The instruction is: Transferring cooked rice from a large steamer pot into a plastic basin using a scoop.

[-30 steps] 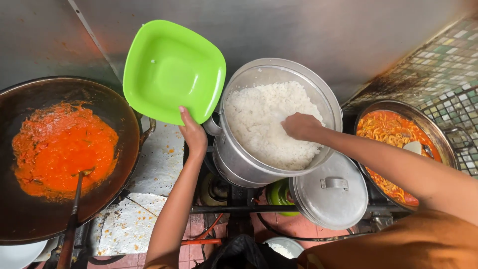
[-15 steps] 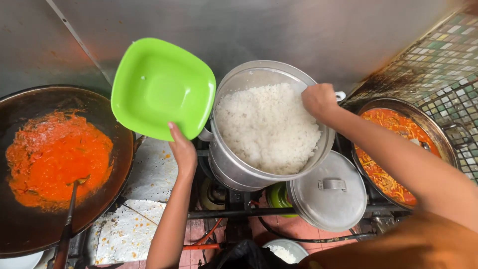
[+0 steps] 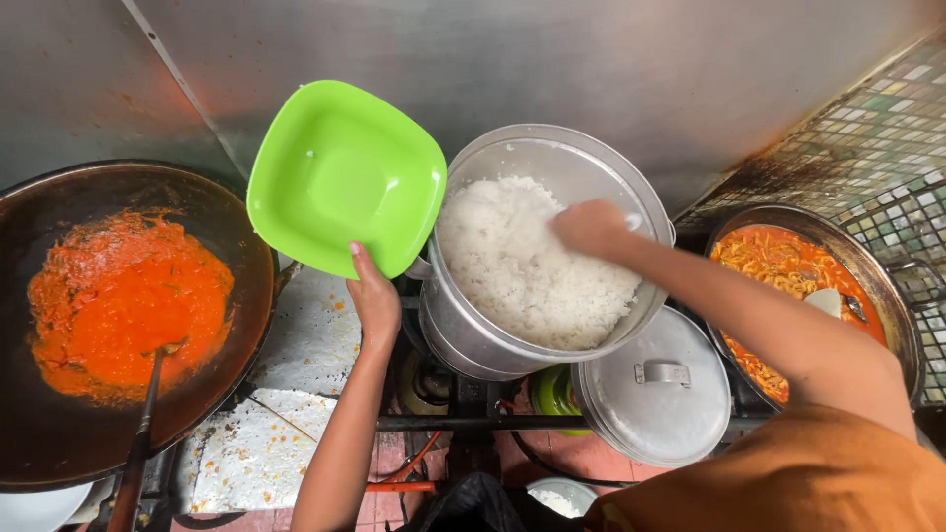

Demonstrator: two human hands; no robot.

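The left hand (image 3: 376, 296) gripped the still-empty green plate (image 3: 345, 177) tilted at the rice pot's (image 3: 463, 325) left rim, while the right hand (image 3: 589, 227), grip unclear, rested on the unserved rice (image 3: 512, 266) inside.

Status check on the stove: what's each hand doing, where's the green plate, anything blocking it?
Left hand grips green plate by its near edge, tilted beside rice pot. Right hand in the rice. Nothing between plate and pot.
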